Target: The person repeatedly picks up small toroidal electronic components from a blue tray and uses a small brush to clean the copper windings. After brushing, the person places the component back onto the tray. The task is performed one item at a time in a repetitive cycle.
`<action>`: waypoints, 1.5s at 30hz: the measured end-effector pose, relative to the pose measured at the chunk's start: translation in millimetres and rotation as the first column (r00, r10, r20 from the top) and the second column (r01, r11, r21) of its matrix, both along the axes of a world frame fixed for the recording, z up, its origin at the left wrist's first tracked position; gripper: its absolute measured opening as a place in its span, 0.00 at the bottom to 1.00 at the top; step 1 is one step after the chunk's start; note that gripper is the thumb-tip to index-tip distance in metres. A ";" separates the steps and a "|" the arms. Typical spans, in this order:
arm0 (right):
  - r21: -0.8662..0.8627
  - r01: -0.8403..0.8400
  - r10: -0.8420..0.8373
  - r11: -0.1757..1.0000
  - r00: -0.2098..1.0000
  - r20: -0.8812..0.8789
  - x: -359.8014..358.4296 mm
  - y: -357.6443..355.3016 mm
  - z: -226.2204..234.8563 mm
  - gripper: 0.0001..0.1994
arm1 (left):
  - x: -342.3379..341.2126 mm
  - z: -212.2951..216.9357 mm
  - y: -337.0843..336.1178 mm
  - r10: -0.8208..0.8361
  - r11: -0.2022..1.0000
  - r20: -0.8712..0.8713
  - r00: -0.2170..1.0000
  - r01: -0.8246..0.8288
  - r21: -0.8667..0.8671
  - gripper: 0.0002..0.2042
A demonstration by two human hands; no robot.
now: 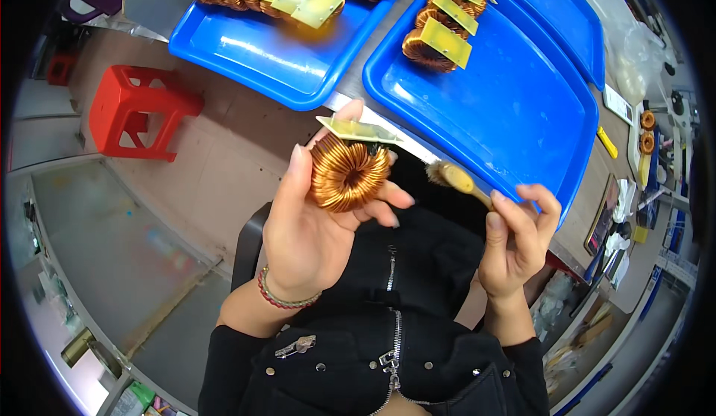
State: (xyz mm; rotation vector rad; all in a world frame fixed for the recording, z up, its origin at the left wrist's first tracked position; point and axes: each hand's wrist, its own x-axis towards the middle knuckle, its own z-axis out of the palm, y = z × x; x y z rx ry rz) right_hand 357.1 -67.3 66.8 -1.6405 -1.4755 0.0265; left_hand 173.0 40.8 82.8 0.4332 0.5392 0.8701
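Note:
My left hand point(313, 229) is closed round a copper-wound toroidal coil point(344, 179), its hole facing me. A thin yellow-green circuit board point(362, 130) sits across the coil's top, seen nearly edge-on. In my right hand point(518, 241) a small brush point(461, 180) is pinched by its wooden handle between thumb and fingers. Its bristles point left toward the coil and stay apart from it. Both hands are above my lap, in front of the bench edge.
Left of centre a blue tray point(250, 65) holds several coils with boards at its far end. Another blue tray point(507, 95) to the right carries several more. A red stool point(134, 110) stands on the floor at left. A yellow-handled tool point(607, 142) lies right of the trays.

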 end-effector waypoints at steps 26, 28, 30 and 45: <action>-0.097 -0.582 0.110 0.807 0.309 -0.945 -8.9 72.1 40.8 0.19 | 20.9 -5.4 -3.0 -0.237 0.969 0.129 0.963 0.243 -0.040 0.29; 0.003 -0.650 0.127 0.760 0.143 -0.981 -9.3 80.5 50.2 0.17 | 25.4 -5.1 1.1 -0.162 0.960 -0.091 0.983 0.178 0.217 0.29; 0.050 -0.615 0.162 0.787 0.128 -0.978 -9.1 86.9 49.2 0.16 | 27.1 -7.2 8.2 -0.137 0.923 -0.255 0.957 0.217 0.318 0.28; -0.137 -0.029 0.037 0.990 0.997 0.060 3.9 110.2 0.8 0.18 | 19.4 -22.8 115.1 0.942 0.237 -0.333 0.049 0.608 0.758 0.23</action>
